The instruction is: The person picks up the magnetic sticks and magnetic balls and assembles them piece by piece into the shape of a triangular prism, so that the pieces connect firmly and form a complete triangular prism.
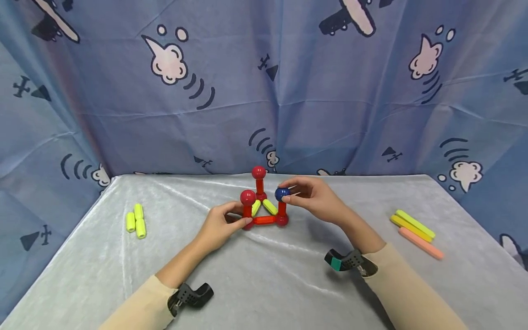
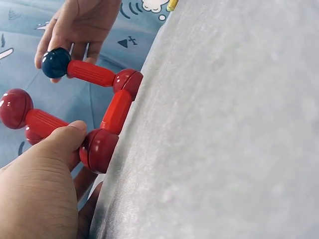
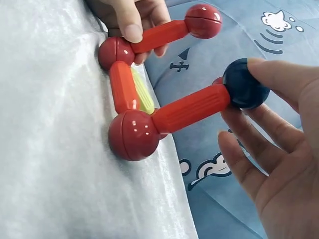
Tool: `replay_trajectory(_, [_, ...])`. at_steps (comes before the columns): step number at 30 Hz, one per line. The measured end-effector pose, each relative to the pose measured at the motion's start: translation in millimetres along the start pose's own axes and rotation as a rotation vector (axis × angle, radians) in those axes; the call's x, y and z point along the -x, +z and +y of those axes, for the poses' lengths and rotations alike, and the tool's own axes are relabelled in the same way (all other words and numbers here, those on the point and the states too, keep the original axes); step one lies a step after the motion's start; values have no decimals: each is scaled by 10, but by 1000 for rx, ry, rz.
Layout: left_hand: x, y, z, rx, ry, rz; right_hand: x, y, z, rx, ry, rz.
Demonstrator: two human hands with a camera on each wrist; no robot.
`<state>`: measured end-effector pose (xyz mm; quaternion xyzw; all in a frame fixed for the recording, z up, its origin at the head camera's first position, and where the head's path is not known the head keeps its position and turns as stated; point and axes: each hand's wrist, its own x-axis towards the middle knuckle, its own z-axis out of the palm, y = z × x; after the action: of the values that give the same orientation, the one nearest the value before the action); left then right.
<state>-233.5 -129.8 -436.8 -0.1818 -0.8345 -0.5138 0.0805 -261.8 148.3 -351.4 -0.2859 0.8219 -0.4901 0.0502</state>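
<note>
A magnetic stick-and-ball frame stands mid-table. Its base joins red balls with one red front rod [image 1: 265, 220] and two yellow-green rods [image 1: 270, 207]. Three red rods rise upright from the corners; the back one carries a red ball [image 1: 258, 172], the front left one another red ball [image 1: 248, 197]. My left hand [image 1: 220, 224] pinches the foot of the front left upright rod [image 3: 160, 37], its thumb beside the base ball [image 2: 99, 151]. At the front right, my right hand [image 1: 316, 198] holds a blue ball [image 3: 245, 83] between thumb and fingers; the ball touches the upright rod's top [image 3: 192, 108].
Several short yellow-green rods [image 1: 140, 228] lie at the table's left. To the right are longer rods: yellow-green [image 1: 415, 223], yellow [image 1: 412, 228] and salmon [image 1: 421, 243]. A blue patterned curtain [image 1: 231, 91] hangs behind the grey cloth-covered table [image 1: 264, 284].
</note>
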Motion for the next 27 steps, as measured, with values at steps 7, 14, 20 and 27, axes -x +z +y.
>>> replay_trajectory(7, [14,16,5,5,-18,-1,61,-40,-29,97,3,-18])
replay_trajectory(14, [-10,0,33,6,5,-1,397,-391,-123,266,17,99])
replay_trajectory(20, [7,-12,53,8,-2,1,1018,-769,-43,459,79,263])
replay_trajectory(27, [25,3,70,1,-7,-7,1610,-1285,281,716,286,206])
